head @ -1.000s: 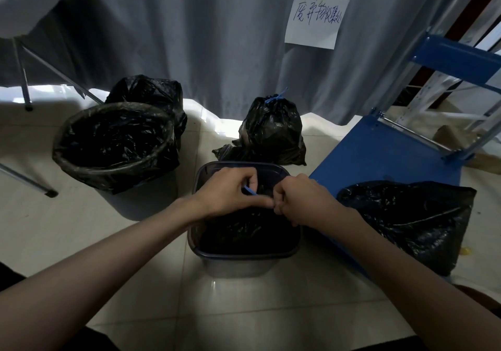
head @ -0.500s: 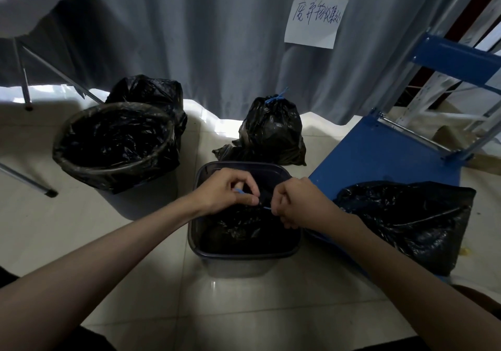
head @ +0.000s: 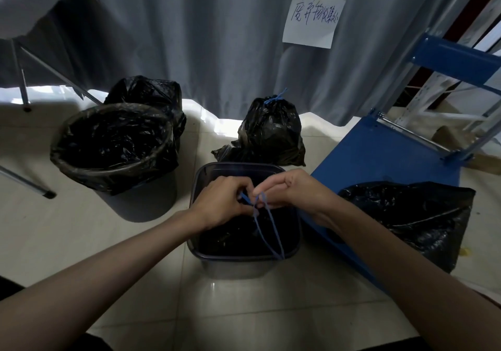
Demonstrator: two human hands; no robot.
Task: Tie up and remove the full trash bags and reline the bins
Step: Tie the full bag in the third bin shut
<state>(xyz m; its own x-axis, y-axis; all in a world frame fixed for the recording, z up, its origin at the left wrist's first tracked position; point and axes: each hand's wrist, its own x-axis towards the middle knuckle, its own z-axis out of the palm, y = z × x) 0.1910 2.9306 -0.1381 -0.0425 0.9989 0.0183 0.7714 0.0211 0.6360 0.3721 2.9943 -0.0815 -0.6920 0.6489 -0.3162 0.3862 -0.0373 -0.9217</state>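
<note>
On the tiled floor between the lined round bin and the blue cart, the square bin holds a soft, probably light black bag; best gripped at its gathered neck. Left hand and right hand pinch its blue drawstring. The curtain note bears handwritten Chinese, unclear

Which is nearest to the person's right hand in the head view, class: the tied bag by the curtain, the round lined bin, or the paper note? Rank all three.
From the right hand:
1. Tied bag, just beyond it.
2. Round lined bin, far left.
3. Paper note, up on the curtain.
</note>
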